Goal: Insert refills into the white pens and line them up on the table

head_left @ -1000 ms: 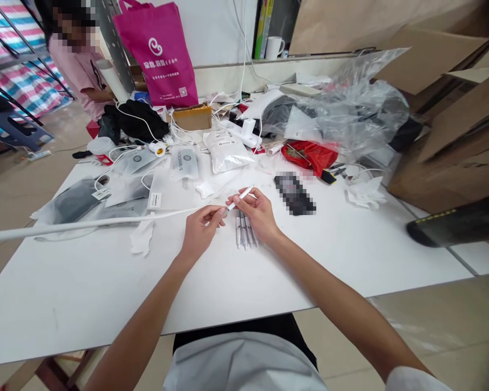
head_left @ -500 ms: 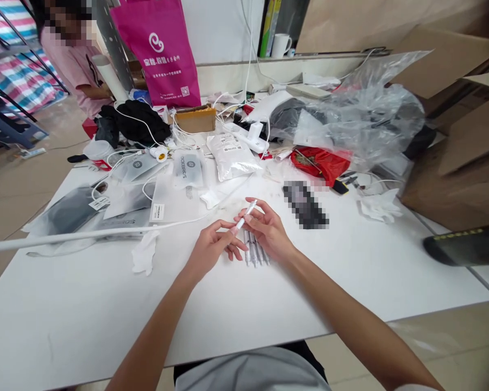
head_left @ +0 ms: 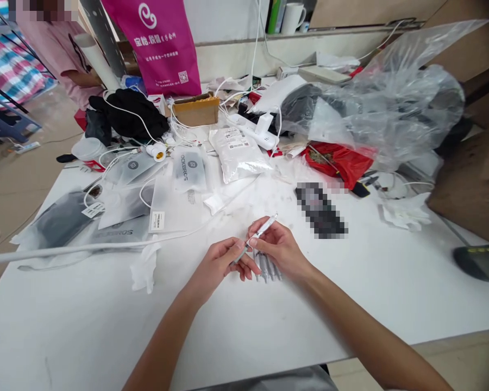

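A slim white-and-silver pen slants between my two hands above the table. Its upper end is pinched by the thumb and fingers of my right hand. My left hand grips the lower end, a greyish part, with the thumb on top and the other fingers curled beneath. Between the hands the pen looks thinner; whether its two parts are separated I cannot tell. Several similar pens lie side by side on the white table just under my hands, partly hidden by the right one.
Frosted packets and a cable lie to the left. A white parcel, a red bag and clear plastic wrap fill the back. A pixelated dark item lies right of my hands. A person is at far left.
The pen has tilted and shifted slightly right and lower in view with both hands. A thinner stretch now shows between the hands. The whole view has shifted a little.
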A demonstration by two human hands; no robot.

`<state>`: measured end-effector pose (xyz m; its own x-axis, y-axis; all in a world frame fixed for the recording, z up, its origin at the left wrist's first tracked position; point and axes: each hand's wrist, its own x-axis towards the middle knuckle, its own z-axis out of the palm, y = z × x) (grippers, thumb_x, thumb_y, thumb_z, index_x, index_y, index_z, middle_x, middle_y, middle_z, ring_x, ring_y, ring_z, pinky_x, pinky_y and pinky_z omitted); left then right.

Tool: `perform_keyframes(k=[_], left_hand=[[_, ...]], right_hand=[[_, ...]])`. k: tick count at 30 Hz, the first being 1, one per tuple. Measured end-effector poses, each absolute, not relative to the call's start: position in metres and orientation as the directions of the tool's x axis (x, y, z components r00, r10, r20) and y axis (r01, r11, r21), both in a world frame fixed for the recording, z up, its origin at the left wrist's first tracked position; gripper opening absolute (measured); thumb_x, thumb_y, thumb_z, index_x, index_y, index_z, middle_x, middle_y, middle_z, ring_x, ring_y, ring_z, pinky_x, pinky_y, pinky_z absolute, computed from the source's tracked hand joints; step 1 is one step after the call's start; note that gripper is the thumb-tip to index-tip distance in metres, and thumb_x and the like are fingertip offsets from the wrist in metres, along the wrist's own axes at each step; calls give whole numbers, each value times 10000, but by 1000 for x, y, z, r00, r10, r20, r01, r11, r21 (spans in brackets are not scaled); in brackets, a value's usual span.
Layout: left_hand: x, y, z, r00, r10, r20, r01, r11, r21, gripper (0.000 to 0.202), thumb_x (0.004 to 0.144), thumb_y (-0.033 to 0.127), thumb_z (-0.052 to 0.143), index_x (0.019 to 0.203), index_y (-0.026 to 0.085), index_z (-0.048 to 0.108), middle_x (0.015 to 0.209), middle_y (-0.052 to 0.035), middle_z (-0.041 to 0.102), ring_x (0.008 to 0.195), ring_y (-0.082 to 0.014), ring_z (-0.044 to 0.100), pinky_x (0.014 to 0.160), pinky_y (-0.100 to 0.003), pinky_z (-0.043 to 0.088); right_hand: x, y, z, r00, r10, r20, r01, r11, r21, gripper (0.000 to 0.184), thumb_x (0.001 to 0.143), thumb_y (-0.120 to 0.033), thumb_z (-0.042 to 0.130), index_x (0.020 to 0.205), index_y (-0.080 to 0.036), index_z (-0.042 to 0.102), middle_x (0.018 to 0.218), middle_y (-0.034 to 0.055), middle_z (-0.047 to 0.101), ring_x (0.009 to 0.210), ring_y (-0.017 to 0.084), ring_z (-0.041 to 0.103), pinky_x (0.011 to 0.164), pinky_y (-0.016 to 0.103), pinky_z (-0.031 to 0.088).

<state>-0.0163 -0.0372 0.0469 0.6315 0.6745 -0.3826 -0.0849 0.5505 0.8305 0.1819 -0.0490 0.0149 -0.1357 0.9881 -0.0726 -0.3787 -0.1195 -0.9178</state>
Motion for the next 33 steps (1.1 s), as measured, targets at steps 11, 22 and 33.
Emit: perform_keyframes(k=[11, 22, 33], left_hand=[[-17, -39, 48, 500, 766, -403, 68, 429, 901, 412, 953, 567, 762, 1019, 161, 786, 810, -74, 741, 702, -175, 604, 729, -338, 478], [-19, -39, 46, 614, 667, -422, -93, 592, 800, 426, 1063, 512, 631, 1319, 179, 700, 991, -163, 834, 768, -197, 703, 784, -339, 512], [-19, -36, 48, 571, 694, -439, -105, 592, 799, 308, 1025, 485, 708, 1177, 217, 707, 1070, -147, 844, 873, -214, 741, 820, -334, 508]], right_hand=[[182, -47, 20, -110, 989, -96, -445, -136, -885, 419, 920, -396, 844, 1266, -292, 631, 1097, 21, 774, 917, 189, 767, 862, 360, 617], [186, -43, 27, -48, 977, -207, -615, -192, -765, 380, 829, -346, 932, 1093, -245, 678, 1016, -3, 753, 921, 194, 804, 840, 313, 648], [198, -35, 30, 86, 965, -246, -612, -143, -777, 394, 769, -340, 973, 1041, -257, 701, 1052, 5, 768, 938, 201, 807, 842, 320, 680]])
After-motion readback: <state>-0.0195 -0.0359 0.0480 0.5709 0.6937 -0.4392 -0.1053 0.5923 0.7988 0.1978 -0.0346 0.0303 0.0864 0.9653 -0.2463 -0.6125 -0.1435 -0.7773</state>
